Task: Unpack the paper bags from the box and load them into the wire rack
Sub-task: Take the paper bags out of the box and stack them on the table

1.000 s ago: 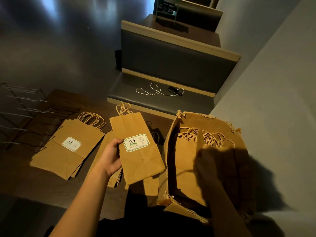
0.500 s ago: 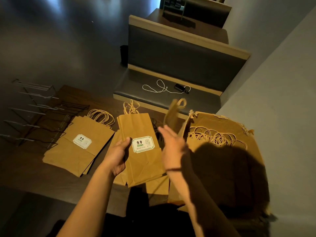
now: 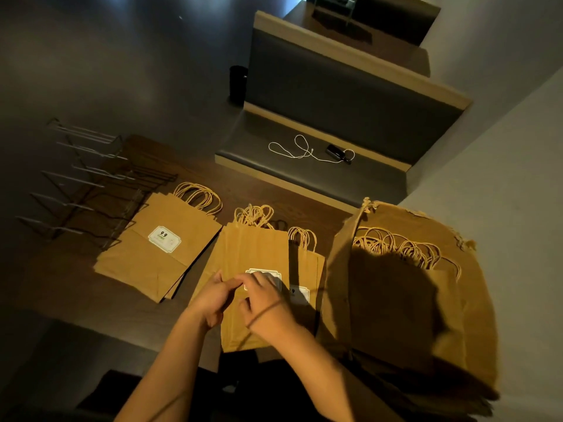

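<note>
Nearest the camera, the left hand point(image 3: 213, 296) and the right hand point(image 3: 268, 303) meet over the middle stack of paper bags point(image 3: 253, 269), which lies flat on the dark wooden table point(image 3: 61, 287). The left hand grips the stack at its left edge, thumb on top and fingers curled under. The right hand lies on the top bag with its fingers loosely bent over the white label point(image 3: 265, 274); whether they pinch the paper or only press on it cannot be told. Most of the stack stretches away from the hands, its twisted handles at the far end. Just right of it, partly tucked beneath, lies another labelled bag point(image 3: 307, 269). Further right stands the cardboard box point(image 3: 344, 263), its top open and torn, with more bags upright inside showing a row of handles point(image 3: 405, 248); a dark shadow falls across them. To the left, apart from the hands, a second stack of bags point(image 3: 158, 254) lies flat, with a label reading 9.9. Beyond it, at the table's far left corner, sits the wire rack point(image 3: 82, 190), holding no bags. Farther off is a bench seat point(image 3: 304, 178) with a white cord point(image 3: 298, 149) and a small dark device point(image 3: 336, 153) on it.
</note>
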`<action>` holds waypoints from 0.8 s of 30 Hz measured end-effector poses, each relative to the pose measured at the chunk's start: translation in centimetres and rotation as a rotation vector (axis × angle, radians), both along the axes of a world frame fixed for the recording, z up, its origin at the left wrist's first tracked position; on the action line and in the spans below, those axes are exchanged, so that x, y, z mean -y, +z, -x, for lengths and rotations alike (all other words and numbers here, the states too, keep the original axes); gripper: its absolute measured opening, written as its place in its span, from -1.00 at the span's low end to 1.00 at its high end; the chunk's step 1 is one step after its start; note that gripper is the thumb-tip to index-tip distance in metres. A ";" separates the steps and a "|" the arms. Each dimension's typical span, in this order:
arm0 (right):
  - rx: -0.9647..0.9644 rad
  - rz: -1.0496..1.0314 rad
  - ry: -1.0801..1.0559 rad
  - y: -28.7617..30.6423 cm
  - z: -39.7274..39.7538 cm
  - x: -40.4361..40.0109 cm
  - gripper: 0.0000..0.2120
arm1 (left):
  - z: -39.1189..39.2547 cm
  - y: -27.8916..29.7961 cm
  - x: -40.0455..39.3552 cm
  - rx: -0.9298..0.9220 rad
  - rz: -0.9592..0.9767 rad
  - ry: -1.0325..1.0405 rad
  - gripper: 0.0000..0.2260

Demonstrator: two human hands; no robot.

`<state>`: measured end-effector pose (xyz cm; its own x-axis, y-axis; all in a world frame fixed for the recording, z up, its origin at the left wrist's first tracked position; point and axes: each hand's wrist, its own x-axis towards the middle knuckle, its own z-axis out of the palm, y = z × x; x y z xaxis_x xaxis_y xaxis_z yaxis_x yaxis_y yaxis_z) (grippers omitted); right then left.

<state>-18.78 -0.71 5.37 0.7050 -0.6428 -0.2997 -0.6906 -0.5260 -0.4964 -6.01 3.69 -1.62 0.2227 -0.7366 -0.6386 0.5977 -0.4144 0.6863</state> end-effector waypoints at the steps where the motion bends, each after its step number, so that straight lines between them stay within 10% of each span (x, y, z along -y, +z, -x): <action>1: -0.013 0.006 -0.009 -0.4 0.5 -0.1 -0.58 | 0.4 0.0 0.3 0.049 0.004 -0.021 -0.79; 10: -0.083 0.094 -0.195 -0.6 4.5 2.4 -0.37 | 6.1 -4.1 4.8 0.750 -0.245 -0.561 -0.06; 18: 0.091 0.253 -0.262 0.1 9.2 5.0 -0.52 | 11.0 -6.6 4.5 0.980 -0.327 -0.843 -0.20; 24: 0.532 0.200 -0.409 1.3 11.6 6.0 -0.73 | 10.7 -6.1 5.0 0.772 -0.263 -0.828 -0.15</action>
